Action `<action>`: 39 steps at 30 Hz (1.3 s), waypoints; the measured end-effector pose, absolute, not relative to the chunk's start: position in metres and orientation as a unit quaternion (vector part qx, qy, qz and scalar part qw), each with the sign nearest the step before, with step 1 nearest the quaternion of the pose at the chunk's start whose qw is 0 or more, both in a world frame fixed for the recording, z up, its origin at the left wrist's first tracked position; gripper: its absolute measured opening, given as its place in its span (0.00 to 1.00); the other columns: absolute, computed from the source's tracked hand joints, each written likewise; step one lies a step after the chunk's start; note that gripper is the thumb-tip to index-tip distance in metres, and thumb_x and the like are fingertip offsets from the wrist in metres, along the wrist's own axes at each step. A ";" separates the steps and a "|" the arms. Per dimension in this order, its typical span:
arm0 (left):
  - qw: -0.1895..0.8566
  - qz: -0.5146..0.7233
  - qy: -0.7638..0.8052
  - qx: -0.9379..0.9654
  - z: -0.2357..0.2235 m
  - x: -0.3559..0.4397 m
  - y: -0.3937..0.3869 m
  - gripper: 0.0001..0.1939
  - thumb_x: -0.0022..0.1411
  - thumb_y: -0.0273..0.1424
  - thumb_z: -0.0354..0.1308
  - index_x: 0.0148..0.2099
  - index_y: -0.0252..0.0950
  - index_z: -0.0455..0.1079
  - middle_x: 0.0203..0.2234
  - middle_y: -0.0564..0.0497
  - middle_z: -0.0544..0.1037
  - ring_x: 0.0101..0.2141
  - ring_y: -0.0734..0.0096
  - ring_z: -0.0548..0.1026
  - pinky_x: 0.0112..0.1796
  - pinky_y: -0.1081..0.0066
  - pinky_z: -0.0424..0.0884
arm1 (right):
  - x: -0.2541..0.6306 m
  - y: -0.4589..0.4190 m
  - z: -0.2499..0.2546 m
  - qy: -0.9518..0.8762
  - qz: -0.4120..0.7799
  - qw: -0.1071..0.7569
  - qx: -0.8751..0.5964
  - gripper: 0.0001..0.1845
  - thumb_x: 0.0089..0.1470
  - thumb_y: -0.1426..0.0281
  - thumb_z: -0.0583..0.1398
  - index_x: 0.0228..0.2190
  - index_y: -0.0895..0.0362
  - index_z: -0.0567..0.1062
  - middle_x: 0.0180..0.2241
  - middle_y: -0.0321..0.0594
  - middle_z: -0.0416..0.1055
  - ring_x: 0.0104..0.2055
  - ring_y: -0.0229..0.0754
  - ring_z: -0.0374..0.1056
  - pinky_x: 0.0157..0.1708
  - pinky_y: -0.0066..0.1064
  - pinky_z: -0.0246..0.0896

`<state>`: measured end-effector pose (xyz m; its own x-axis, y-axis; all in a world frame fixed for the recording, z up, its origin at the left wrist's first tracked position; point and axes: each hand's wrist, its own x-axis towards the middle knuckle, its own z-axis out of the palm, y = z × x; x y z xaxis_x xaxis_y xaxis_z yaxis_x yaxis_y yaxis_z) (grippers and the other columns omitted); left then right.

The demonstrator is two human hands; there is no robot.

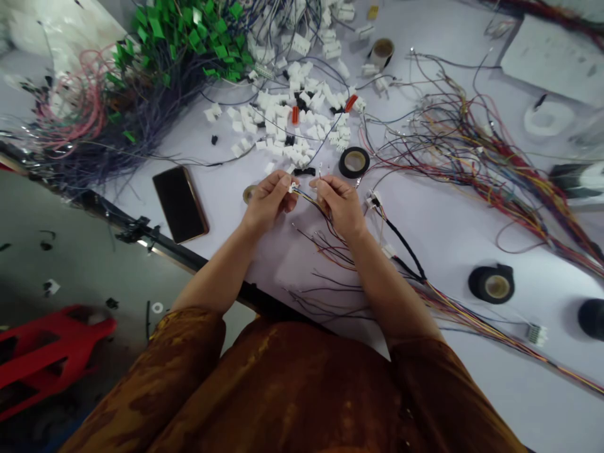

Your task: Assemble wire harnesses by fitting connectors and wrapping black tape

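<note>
Head camera looking down on the action, and the left hand (268,200) has a small white wire connector (293,187) clamped between thumb and fingertips, right below and to the left of our landmark, the black tape roll (353,162). Right hand (338,206) is pinched shut on thin wire ends (319,178), just beside the connector, with the two hands close together but not touching. Hard to call at this size, but that right-hand pinch looks like only a wire or two. Loose colored leads (325,251) fan out below the roll, running down across the white tabletop (425,220). Up and to the left of the roll sits a scattered pile of white connector housings (278,119), and beyond it a wire bundle with green tags (184,38). Left of the roll, a black smartphone (180,204) lies flat near the tabletop's edge, and a small tan tape roll (249,194) peeks out from under the left hand. Off to the right of the roll spreads a big tangle of multicolored wires (472,151), with a larger black tape roll (491,283) below it. Well down and left of the landmark, a red plastic stool (51,358) stands on the floor (94,264), and brown patterned sleeves (189,340) fill the bottom of the view.
</note>
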<state>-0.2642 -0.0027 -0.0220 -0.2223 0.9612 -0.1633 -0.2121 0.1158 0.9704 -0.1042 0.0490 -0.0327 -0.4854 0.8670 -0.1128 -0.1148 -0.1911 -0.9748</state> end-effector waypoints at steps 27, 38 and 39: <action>0.492 0.559 0.538 0.395 -0.025 -0.266 -0.004 0.18 0.61 0.49 0.61 0.40 0.40 0.73 0.16 0.58 0.66 0.16 0.81 0.64 0.17 0.78 0.60 | -0.105 0.048 -0.029 -0.666 0.580 0.347 -0.316 0.19 0.65 0.60 0.50 0.25 0.54 0.65 0.21 0.31 0.53 0.24 0.35 0.51 0.27 0.30 0.50; 0.541 0.554 0.520 0.360 -0.023 -0.269 -0.004 0.13 0.63 0.40 0.63 0.33 0.36 0.69 0.18 0.56 0.68 0.17 0.83 0.65 0.19 0.80 0.60 | -0.111 0.040 -0.022 -0.625 0.589 0.377 -0.347 0.10 0.56 0.64 0.62 0.27 0.55 0.70 0.25 0.32 0.63 0.28 0.33 0.55 0.29 0.28 0.54; 0.559 0.556 0.513 0.340 -0.022 -0.268 -0.003 0.12 0.63 0.39 0.63 0.34 0.36 0.69 0.18 0.56 0.69 0.17 0.82 0.66 0.19 0.80 0.61 | -0.111 0.041 -0.024 -0.596 0.617 0.379 -0.347 0.11 0.56 0.63 0.62 0.27 0.55 0.70 0.25 0.32 0.61 0.27 0.33 0.54 0.28 0.28 0.53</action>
